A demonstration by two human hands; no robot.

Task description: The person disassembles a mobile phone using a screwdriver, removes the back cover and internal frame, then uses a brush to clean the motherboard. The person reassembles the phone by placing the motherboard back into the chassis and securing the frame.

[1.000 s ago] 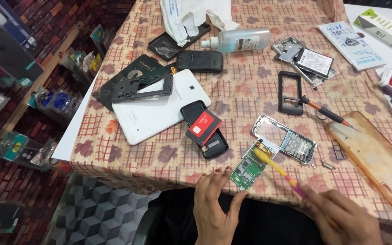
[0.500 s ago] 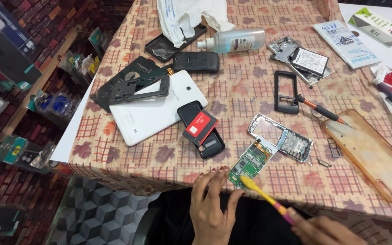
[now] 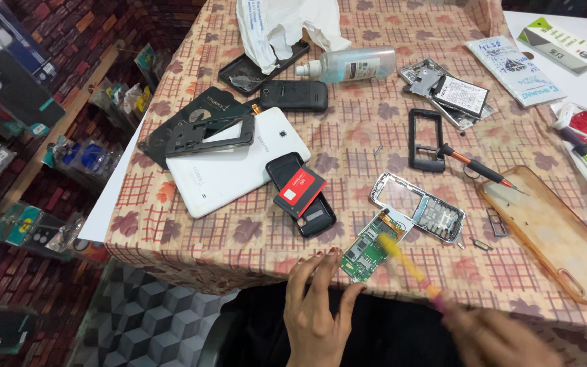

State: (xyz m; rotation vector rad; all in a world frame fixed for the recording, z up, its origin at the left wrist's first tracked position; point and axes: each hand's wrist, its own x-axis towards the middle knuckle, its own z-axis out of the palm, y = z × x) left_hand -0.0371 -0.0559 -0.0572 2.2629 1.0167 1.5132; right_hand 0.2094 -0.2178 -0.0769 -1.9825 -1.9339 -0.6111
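The green circuit board (image 3: 368, 249) lay at the near edge of the table (image 3: 402, 129), on its patterned cloth, its far end touching the silver phone frame (image 3: 418, 208). The left hand (image 3: 317, 309) rested fingers spread just beside the board's near corner, one fingertip against its edge, grasping nothing. The right hand (image 3: 501, 336) was closed around the pink end of a yellow-handled brush (image 3: 412, 270), whose tip lay over the board; both brush and hand were smeared by motion, so the bristles could not be made out.

Left of the board sat a black phone back with a red-labelled battery (image 3: 300, 192) on it, overlapping a white tablet (image 3: 236, 163). A black frame (image 3: 210, 133) lay on the tablet's far corner, with a dark back cover (image 3: 171, 132) under it. Beyond these were a small black phone (image 3: 293, 96), a clear bottle (image 3: 354, 64) on its side and a crumpled white bag (image 3: 280, 24) covering part of another dark case.

To the right, an orange-tinted transparent case (image 3: 552, 234) lay near the table's edge, with a small metal tray (image 3: 498, 223) just beside it. A screwdriver (image 3: 477, 165) with an orange shaft rested against a black rectangular bezel (image 3: 424, 139). Farther off lay a battery (image 3: 462, 95) on a metal frame.

The right hand was cut off at the bottom of the view, and the items at the right margin were only partly in frame.
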